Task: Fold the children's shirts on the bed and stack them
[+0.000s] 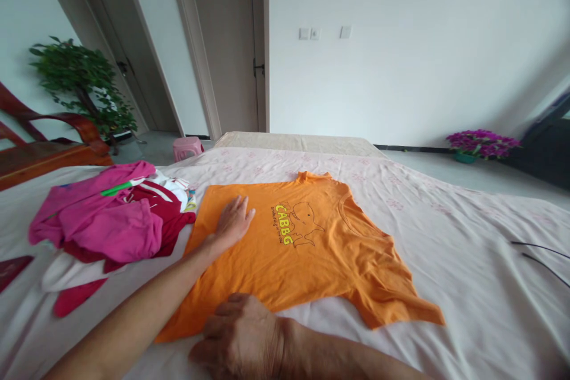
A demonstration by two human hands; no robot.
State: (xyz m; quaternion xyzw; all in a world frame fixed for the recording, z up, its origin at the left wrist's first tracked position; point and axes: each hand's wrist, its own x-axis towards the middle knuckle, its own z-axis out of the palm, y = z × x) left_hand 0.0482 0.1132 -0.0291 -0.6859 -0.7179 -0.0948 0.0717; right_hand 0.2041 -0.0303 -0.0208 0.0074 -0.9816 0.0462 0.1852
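Observation:
An orange T-shirt (249, 267) lies spread on the bed, its neck and sleeves toward the right and its hem toward the left. A cartoon print and yellow letters mark its front. My left hand (234, 222) rests on the shirt near the hem, fingers stretched out, palm against the cloth. At the shirt's near side edge, my right hand (243, 335) is closed with curled fingers on the cloth; its fingertips are hidden beneath the hand. The sleeve on the near side is wrinkled.
A heap of pink, red and white clothes (120, 214) lies left of the shirt on the pale sheet (445, 261). Dark cords (541, 249) lie at the right. Beyond the bed are a pink stool (187, 147), a wooden chair (75, 130), a plant (84, 83) and purple flowers (483, 142).

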